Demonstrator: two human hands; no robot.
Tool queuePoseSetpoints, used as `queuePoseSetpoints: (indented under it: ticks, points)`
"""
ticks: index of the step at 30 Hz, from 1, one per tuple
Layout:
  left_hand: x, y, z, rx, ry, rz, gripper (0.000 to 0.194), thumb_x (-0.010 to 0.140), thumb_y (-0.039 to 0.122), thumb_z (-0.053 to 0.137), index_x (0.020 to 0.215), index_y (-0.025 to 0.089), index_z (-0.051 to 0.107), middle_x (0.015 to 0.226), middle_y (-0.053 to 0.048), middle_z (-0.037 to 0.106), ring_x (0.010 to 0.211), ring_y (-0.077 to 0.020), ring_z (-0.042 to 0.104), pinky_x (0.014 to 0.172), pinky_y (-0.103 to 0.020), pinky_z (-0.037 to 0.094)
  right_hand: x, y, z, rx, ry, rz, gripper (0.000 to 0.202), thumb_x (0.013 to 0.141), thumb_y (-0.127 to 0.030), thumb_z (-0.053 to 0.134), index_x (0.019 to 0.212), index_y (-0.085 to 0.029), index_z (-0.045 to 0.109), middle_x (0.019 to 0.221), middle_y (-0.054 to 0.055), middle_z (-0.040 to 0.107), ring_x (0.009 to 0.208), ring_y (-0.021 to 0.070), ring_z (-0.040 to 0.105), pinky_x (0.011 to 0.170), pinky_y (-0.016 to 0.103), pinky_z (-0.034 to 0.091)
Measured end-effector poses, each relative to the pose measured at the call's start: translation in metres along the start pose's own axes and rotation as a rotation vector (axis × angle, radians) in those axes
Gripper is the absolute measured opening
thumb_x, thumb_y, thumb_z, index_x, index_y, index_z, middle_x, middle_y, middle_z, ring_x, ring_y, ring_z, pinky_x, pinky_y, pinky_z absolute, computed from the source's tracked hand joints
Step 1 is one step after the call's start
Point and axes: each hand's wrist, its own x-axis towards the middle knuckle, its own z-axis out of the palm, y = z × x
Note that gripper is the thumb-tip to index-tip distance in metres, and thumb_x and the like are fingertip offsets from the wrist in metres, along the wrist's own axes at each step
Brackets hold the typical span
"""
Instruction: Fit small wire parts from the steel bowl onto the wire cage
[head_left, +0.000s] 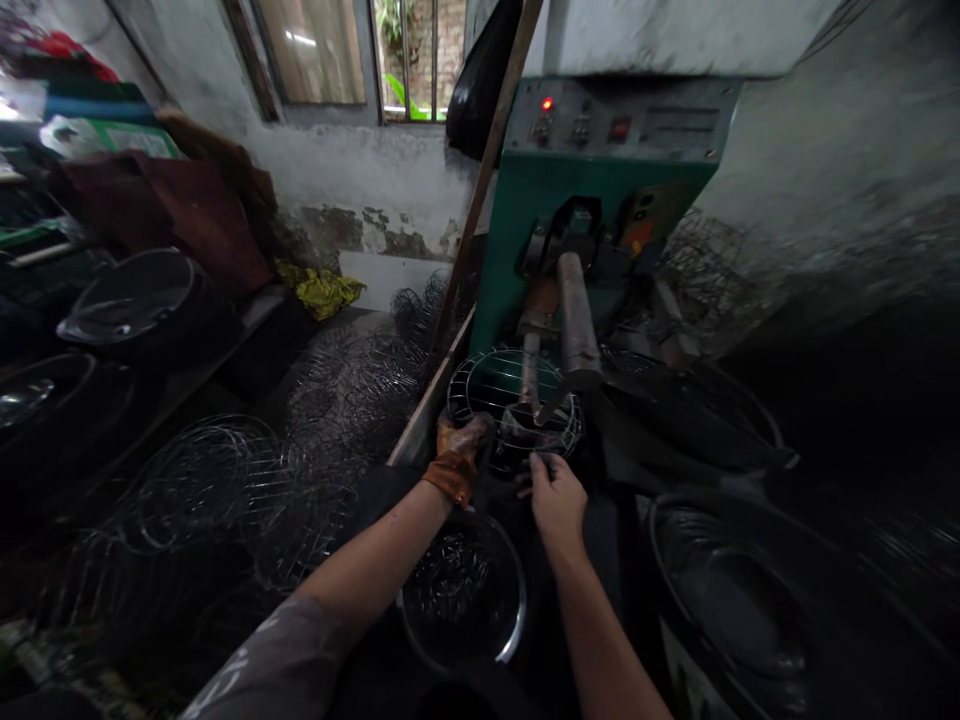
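We've got the wire basket (516, 400) under the welder arm (577, 320). L hand (459, 455), gloved, closed on its rim; R hand (556, 495), bare, pinches the near wires. Light, springy, prob. sharp ends, so grip the rim.

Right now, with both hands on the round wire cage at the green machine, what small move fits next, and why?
Probably turn the round wire cage slightly: the gloved left hand and bare right hand grip its near rim under the machine's metal arm.
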Motion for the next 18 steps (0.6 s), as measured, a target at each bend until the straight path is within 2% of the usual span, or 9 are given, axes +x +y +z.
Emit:
queuePoseSetpoints:
  ticks: [3, 6, 9, 12, 14, 18]
  points:
    - [0.004, -0.006, 0.001, -0.007, 0.046, -0.003, 0.065, 0.056, 0.015, 0.096, 0.109, 0.020, 0.058, 0.096, -0.005, 0.074, 0.081, -0.0208, 0.072, 0.073, -0.033, 0.059, 0.002, 0.002, 0.000, 0.047, 0.031, 0.012, 0.062, 0.077, -0.083, 0.063, 0.089, -0.022, 0.066, 0.077, 0.008, 0.077, 0.056, 0.0249, 0.071, 0.046, 0.034, 0.056]
    - [0.007, -0.009, -0.002, 0.037, 0.033, -0.003, 0.064, 0.057, 0.017, 0.097, 0.109, 0.020, 0.060, 0.091, -0.005, 0.074, 0.084, -0.0228, 0.074, 0.076, -0.034, 0.059, 0.004, 0.003, -0.002, 0.004, -0.005, 0.010, 0.061, 0.075, -0.082, 0.063, 0.086, -0.022, 0.067, 0.071, 0.008, 0.075, 0.059, 0.0270, 0.073, 0.052, 0.036, 0.060]
    - [0.007, -0.011, -0.005, 0.028, -0.002, 0.010, 0.073, 0.055, 0.022, 0.100, 0.116, 0.021, 0.060, 0.094, -0.006, 0.075, 0.091, -0.0263, 0.075, 0.080, -0.036, 0.059, 0.004, 0.000, -0.005, -0.098, -0.044, 0.014, 0.059, 0.072, -0.081, 0.061, 0.081, -0.023, 0.068, 0.063, 0.007, 0.073, 0.054, 0.0269, 0.070, 0.056, 0.037, 0.060]
    - [0.005, -0.012, -0.006, -0.013, -0.032, 0.004, 0.077, 0.054, 0.026, 0.101, 0.118, 0.021, 0.059, 0.095, -0.006, 0.075, 0.093, -0.0284, 0.076, 0.080, -0.039, 0.059, 0.004, -0.004, -0.006, -0.148, -0.060, 0.031, 0.056, 0.071, -0.080, 0.059, 0.078, -0.025, 0.066, 0.059, 0.006, 0.070, 0.045, 0.0241, 0.065, 0.049, 0.036, 0.056]
    - [0.004, -0.013, -0.006, -0.019, -0.044, 0.009, 0.074, 0.055, 0.025, 0.100, 0.115, 0.021, 0.058, 0.096, -0.006, 0.075, 0.093, -0.0281, 0.075, 0.080, -0.040, 0.060, 0.004, -0.005, -0.005, -0.126, -0.054, 0.039, 0.056, 0.072, -0.080, 0.058, 0.080, -0.025, 0.065, 0.060, 0.005, 0.071, 0.043, 0.0230, 0.063, 0.045, 0.034, 0.053]
    - [0.007, -0.014, -0.007, -0.005, -0.030, 0.011, 0.065, 0.056, 0.022, 0.098, 0.108, 0.022, 0.058, 0.097, -0.005, 0.074, 0.090, -0.0248, 0.074, 0.081, -0.039, 0.060, 0.006, 0.000, -0.003, -0.014, -0.038, 0.020, 0.062, 0.073, -0.083, 0.062, 0.087, -0.022, 0.066, 0.068, 0.007, 0.074, 0.053, 0.0254, 0.071, 0.048, 0.035, 0.057]
